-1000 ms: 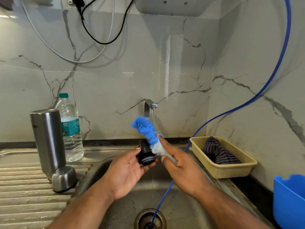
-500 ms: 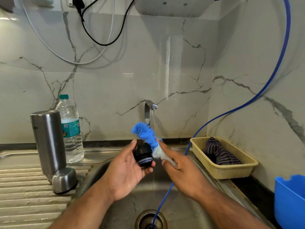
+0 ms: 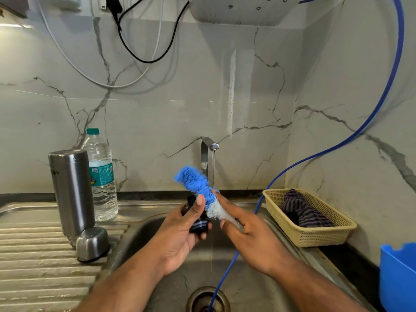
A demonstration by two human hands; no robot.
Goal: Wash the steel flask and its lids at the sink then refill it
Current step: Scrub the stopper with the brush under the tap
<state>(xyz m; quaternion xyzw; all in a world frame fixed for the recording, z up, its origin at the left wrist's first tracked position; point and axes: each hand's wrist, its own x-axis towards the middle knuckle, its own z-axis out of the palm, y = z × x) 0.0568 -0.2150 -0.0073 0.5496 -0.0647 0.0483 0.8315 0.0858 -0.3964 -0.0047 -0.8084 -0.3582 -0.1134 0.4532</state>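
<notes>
Marble-walled sink [image 3: 144, 230] with tap running: left hand [image 3: 180, 237] fingers grip the black inner lid [image 3: 198, 226], right hand [image 3: 249, 235] fingers hold the brush [image 3: 198, 188] against it, while steel flask [image 3: 71, 192] and steel cap [image 3: 92, 243], left of them, await; refilling looks far off.

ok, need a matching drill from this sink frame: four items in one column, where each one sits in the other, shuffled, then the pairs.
1. tall steel flask
2. blue-and-white bottle brush
3. small black inner lid
4. dark striped cloth

A. in the right hand
B. in the yellow plastic basket
C. upright on the ribbed drainboard
D. in the left hand

Pairs: 1-C, 2-A, 3-D, 4-B
</notes>
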